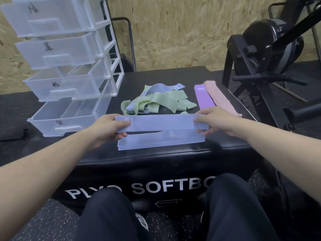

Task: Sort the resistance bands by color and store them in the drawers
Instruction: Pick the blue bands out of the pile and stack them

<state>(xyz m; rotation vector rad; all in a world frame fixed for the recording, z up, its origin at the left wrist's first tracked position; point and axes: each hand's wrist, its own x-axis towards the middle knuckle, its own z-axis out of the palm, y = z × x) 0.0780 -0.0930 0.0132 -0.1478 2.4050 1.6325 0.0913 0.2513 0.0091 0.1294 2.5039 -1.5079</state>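
I have both hands on one blue band (161, 122), stretched flat between them just above the blue stack (161, 140) at the near edge of the black plyo box (173, 159); my left hand (107, 126) pinches its left end, thumb on top and fingers curled beneath, and my right hand (211, 121) pinches the right end the same way; I judge the sorting a good way along but the storing not begun; the purple stack (203, 97) and the pink stack (219, 97) lie flat side by side, touching, at the far right of the box; between them and the drawers a loose heap of green bands (163, 101) is left to sort, with at least one more blue band (166, 87) tangled through it; the drawer unit (69, 66) stands at the left with all four drawers pulled out, each hand-labelled, and as far as I can see through the clear plastic nothing is in them.
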